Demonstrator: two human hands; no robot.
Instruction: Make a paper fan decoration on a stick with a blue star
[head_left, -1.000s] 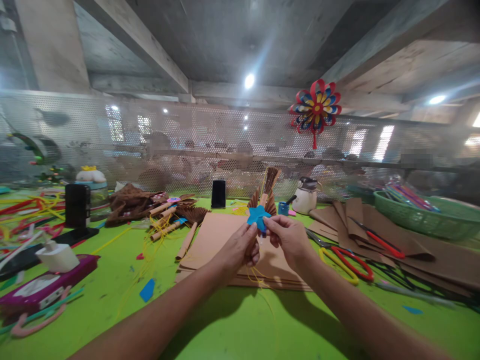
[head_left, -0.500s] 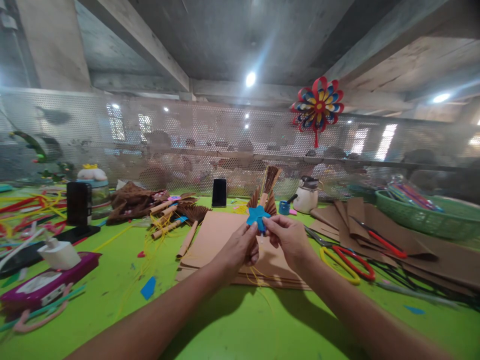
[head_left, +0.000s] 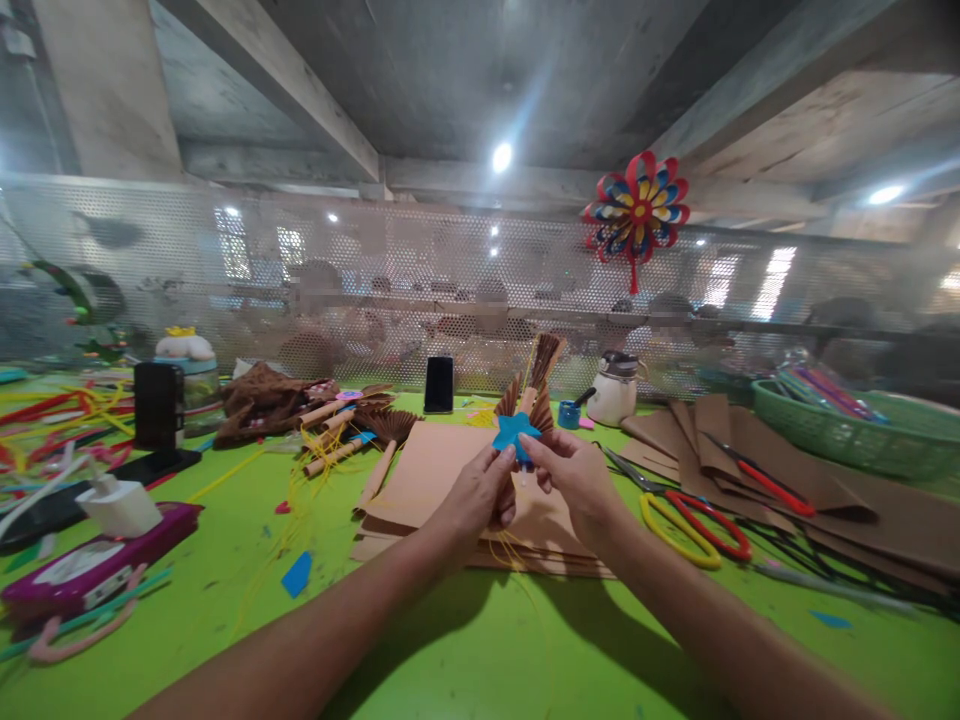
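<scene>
A blue paper star (head_left: pixel 515 437) sits on the front of a brown craft figure (head_left: pixel 534 400) made of a paper roll, pleated paper fans and a bristly top. My left hand (head_left: pixel 484 487) pinches the figure and star from the left, thumb on the star's lower edge. From the right, my right hand (head_left: pixel 568 468) presses thumb and fingers on the star's right points. Yellow strings hang below my hands. Beneath them lies a stack of tan paper sheets (head_left: pixel 427 470). What the curled fingers grip behind the star is hidden.
Scissors with red and yellow handles (head_left: pixel 694 525) lie at right, near brown paper sheets (head_left: pixel 810 490) and a green basket (head_left: pixel 900 435). At left are brown paper rolls with fans (head_left: pixel 337 430), a purple power strip (head_left: pixel 97 560) and a phone (head_left: pixel 158 405). A blue jar (head_left: pixel 569 415) stands behind.
My right thumb has shifted slightly left, further over the star. The star and my left hand stay almost where they were.
</scene>
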